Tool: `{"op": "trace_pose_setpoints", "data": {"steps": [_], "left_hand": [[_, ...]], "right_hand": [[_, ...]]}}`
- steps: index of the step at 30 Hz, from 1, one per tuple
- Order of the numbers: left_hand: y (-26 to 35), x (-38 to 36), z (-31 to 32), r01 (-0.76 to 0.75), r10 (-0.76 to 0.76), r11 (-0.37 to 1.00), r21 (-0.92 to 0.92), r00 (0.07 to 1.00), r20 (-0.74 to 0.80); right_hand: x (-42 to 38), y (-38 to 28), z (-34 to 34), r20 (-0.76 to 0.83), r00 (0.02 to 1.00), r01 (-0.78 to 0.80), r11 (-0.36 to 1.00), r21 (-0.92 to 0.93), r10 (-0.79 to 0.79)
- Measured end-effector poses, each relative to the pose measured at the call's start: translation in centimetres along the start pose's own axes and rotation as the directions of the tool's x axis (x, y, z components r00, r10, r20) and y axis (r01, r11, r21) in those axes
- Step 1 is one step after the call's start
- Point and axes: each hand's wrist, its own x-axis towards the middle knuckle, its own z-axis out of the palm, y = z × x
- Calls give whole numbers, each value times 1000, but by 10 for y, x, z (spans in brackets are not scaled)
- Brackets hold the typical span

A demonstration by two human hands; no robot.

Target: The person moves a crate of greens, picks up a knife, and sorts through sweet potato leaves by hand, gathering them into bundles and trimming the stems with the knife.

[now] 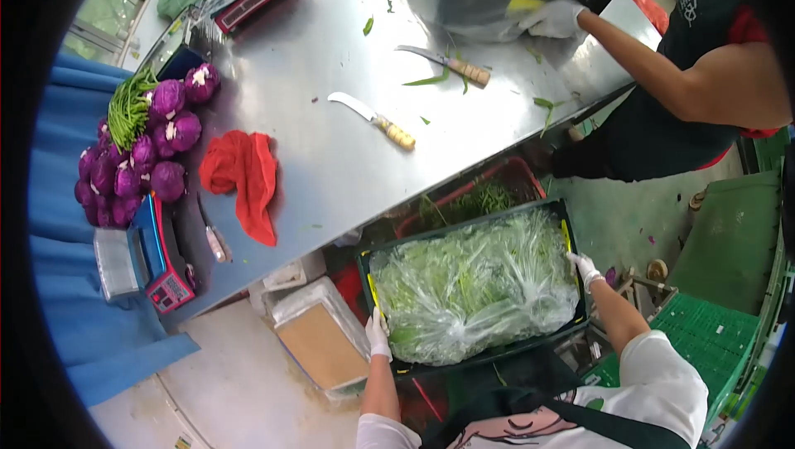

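Observation:
A dark crate (489, 356) is between my two gloved hands, beside the steel table's front edge. Inside it lies clear plastic bagging (472, 283) with leafy green vegetables showing through. My left hand (378, 335) is closed on the crate's left end, near a yellow strip. At the opposite end, my right hand (585, 271) grips the right edge, fingers curled at the rim. The undersides of both hands' grips are hidden by the crate wall.
On the steel table (331, 192) lie two curved knives (393, 132), a red cloth (248, 180), purple cabbages (166, 130) and a scale (161, 254). A co-worker's gloved hand (553, 20) touches plastic film over a dark crate. Below stand a red basket (517, 169) and a foam box (323, 341).

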Motion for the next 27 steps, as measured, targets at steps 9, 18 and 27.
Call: {"op": "trace_pose_setpoints", "data": {"steps": [9,18,27], "left_hand": [[-1,55,12,-25,44,985,170,994,-104],[-17,-18,17,-325,606,703,632,739,-294],[-106,-177,15,-210,246,967,143,913,-326]], "right_hand": [[41,23,29,-81,991,-123,973,-195,109],[-134,-184,146,333,178,938,57,-342,-926],[-126,-344,326,285,220,814,14,-580,-933]]}}
